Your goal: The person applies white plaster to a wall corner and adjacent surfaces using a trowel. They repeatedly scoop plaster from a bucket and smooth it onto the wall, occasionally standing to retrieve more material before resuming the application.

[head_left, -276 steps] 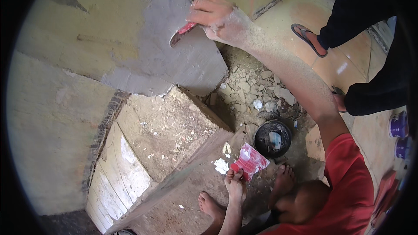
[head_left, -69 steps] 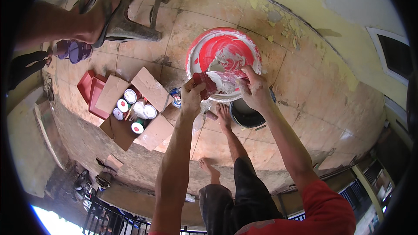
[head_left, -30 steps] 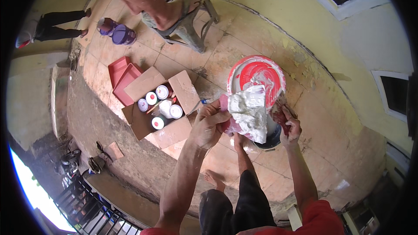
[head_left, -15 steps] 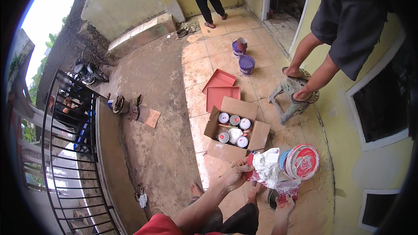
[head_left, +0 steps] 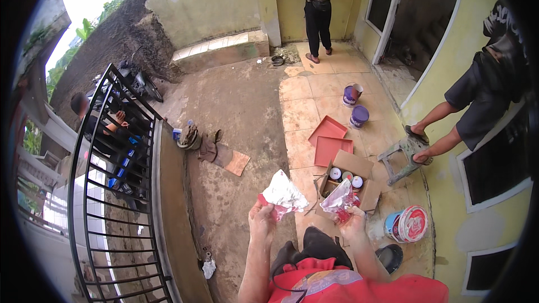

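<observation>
My left hand (head_left: 261, 221) is closed around the lower corner of a red putty spreader (head_left: 265, 198). A thick spread of white putty (head_left: 284, 192) covers most of its blade. To the right, my right hand (head_left: 352, 223) grips a second putty spreader (head_left: 339, 202), translucent red and smeared with white along its blade. The two spreaders are held up in front of me, apart from each other. Behind the right one is an open cardboard box (head_left: 370, 195) with several cans (head_left: 335, 174), partly hidden.
A red-topped paint bucket (head_left: 407, 224) and a dark round container (head_left: 389, 258) stand at my right. Two red trays (head_left: 333, 150) and two purple buckets (head_left: 359, 116) are farther off. Someone stands on a stool (head_left: 401, 160), another person (head_left: 319, 8) by the far wall. A black railing (head_left: 112, 191) runs left.
Both hands have moved away from the paint bucket and come up in front of me, with the spreaders now farther apart. My view has tilted up and turned left.
</observation>
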Demonstrator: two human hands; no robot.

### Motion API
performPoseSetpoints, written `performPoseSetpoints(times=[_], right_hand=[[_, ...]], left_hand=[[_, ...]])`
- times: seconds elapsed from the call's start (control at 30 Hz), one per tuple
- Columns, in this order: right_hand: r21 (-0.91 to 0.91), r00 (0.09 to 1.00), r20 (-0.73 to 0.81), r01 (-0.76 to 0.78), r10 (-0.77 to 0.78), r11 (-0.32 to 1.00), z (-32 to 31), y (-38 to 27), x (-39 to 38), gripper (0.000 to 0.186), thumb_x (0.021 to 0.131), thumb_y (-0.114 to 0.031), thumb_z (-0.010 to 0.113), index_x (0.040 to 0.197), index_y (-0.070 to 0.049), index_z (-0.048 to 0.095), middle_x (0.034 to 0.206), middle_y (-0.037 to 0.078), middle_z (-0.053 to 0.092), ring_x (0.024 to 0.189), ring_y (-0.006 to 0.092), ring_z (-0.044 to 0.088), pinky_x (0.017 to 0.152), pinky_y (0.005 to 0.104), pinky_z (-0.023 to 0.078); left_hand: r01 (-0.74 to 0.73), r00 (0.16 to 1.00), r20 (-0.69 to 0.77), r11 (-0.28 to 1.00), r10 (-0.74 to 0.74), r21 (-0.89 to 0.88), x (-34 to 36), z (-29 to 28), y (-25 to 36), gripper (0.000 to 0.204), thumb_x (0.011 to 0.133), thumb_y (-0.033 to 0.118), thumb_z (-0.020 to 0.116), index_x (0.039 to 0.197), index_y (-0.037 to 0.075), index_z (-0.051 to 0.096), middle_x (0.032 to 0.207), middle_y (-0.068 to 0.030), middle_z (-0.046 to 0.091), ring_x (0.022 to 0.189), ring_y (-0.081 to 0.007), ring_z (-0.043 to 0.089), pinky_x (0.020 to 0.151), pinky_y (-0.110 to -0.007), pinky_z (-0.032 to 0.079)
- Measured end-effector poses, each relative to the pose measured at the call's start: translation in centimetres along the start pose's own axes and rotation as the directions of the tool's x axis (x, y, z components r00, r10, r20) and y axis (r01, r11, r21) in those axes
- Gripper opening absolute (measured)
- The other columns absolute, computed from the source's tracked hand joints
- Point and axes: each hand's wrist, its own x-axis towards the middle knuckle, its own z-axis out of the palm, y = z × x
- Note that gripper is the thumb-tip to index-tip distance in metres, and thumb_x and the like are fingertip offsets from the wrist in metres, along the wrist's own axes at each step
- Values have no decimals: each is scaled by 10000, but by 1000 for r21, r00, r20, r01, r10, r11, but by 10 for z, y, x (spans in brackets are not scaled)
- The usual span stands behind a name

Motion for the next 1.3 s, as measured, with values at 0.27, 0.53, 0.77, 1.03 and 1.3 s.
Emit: performPoseSetpoints(times=[0.27,0.53,0.77,1.03,1.3], right_hand=[[11,999,39,26,-26,1000,110,12,125,223,898,-173,602,1098,-79,634,977,83,709,858,246,710,683,427,615],[-86,975,214,76,-57,993,301,-18,292,201,936,-176,601,1109,-77,630,984,68,709,848,226,719,670,406,637],[-213,936,336,187,-108,959,471,-71,413,194,964,-111,587,1144,-60,639,1004,63,727,833,215,745,590,389,639],[-152,955,282,144,-97,978,585,-48,551,228,951,-79,578,1164,-26,637,1024,91,725,847,228,737,588,400,643],[-90,961,71,273,-268,958,697,-72,661,187,963,-86,602,1133,-43,665,995,69,731,828,220,742,558,390,642]], left_hand=[[-77,995,-65,996,73,-53,133,-13,71,382,947,-74,494,1322,-88,561,1262,-166,680,1115,-241,697,960,-361,587],[-190,979,-86,979,183,-71,321,45,171,374,935,-60,524,1307,-63,567,1246,-140,680,1094,-222,703,967,-358,581],[-235,966,-141,965,218,-118,467,100,244,376,934,-75,507,1304,-56,570,1233,-151,682,1101,-227,702,976,-371,592],[-199,980,-24,974,198,-111,684,130,310,393,920,-94,486,1309,-75,541,1225,-166,679,1081,-236,708,958,-372,599],[5,994,112,1000,-4,-14,897,206,373,374,935,-83,485,1306,-72,533,1230,-168,673,1064,-231,713,933,-361,610]])
